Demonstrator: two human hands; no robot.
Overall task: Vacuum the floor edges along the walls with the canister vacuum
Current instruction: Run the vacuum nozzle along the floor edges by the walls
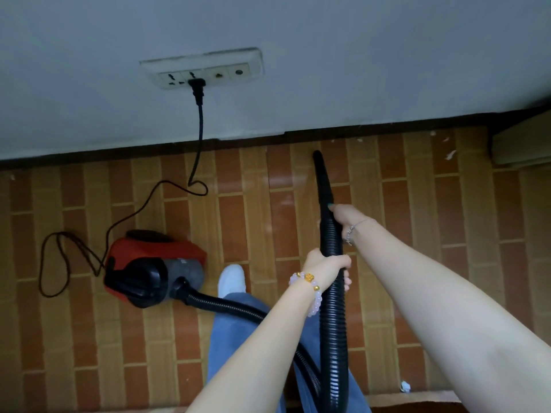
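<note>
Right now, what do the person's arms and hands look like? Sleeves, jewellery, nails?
No sleeves or gloves in view. The left hand has a bracelet of pale translucent round beads, with a few gold-coloured ones, at its wrist. The right hand has a thin silver chain bracelet; one visible fingernail is painted dark teal.

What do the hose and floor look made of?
The hose: black flexible plastic, probably, judging by its corrugated ribs and slight sheen. The floor: glossy wood-pattern blocks, parquet or printed vinyl; the reflections show a smooth finish, but which one I cannot tell.
</note>
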